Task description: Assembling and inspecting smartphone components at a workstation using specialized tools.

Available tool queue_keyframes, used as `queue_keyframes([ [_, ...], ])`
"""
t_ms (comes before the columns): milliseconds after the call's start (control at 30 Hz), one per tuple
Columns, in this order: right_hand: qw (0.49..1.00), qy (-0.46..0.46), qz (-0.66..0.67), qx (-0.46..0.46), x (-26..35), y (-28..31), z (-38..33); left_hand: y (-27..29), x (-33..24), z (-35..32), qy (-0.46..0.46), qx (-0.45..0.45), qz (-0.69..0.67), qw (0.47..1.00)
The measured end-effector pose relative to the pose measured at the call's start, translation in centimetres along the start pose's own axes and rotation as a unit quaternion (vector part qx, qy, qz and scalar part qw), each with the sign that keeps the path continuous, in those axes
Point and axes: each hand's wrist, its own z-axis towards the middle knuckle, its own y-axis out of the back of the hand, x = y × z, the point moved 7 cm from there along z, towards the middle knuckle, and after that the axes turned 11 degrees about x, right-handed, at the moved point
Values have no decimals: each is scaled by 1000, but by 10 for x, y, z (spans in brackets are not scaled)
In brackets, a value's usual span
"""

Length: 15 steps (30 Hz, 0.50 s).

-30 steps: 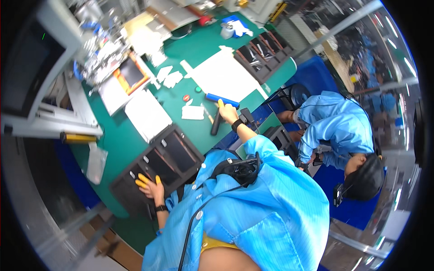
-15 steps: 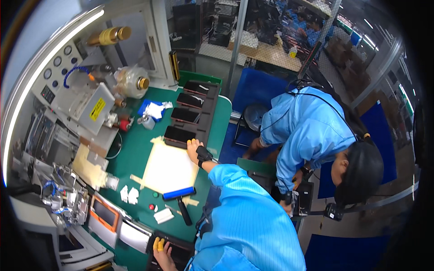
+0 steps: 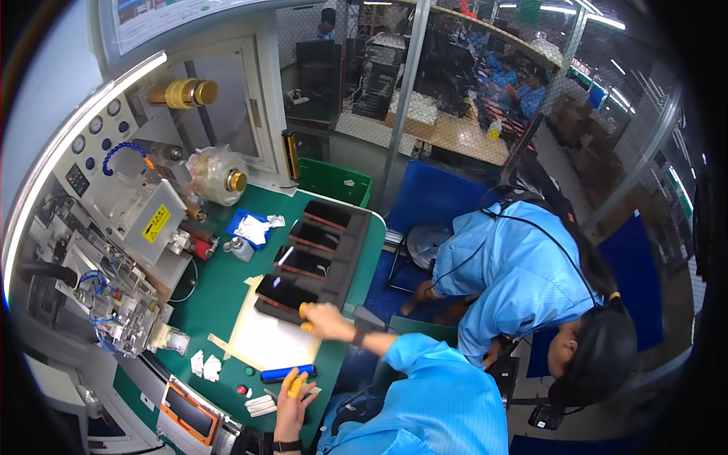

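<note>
1. Tray point(image 3: 345, 254), black, with dark flat devices in its slots, lies on the green desk point(image 3: 212, 292).
2. Right hand point(image 3: 324, 320), yellow fingertip covers on, grips the tray's near end beside the nearest device point(image 3: 282, 292).
3. Left hand point(image 3: 292, 398) rests open near the blue roller point(image 3: 288, 373).
4. White mat point(image 3: 265, 341) lies between.

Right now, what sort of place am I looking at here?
Most likely an electronics assembly line in a factory. A green workbench carries a black tray of dark flat devices, a machine with gauges stands beside it, and the right hand reaches the tray.
</note>
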Motion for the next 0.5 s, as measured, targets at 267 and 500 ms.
queue_keyframes([
  [267, 951, 102, 200, 213, 64, -52, -51, 27, 23, 23, -114, -93, -266, 953],
  [500, 899, -318, -52, -296, -186, 28, 19, 51, 44, -13, -144, -158, -269, 939],
])
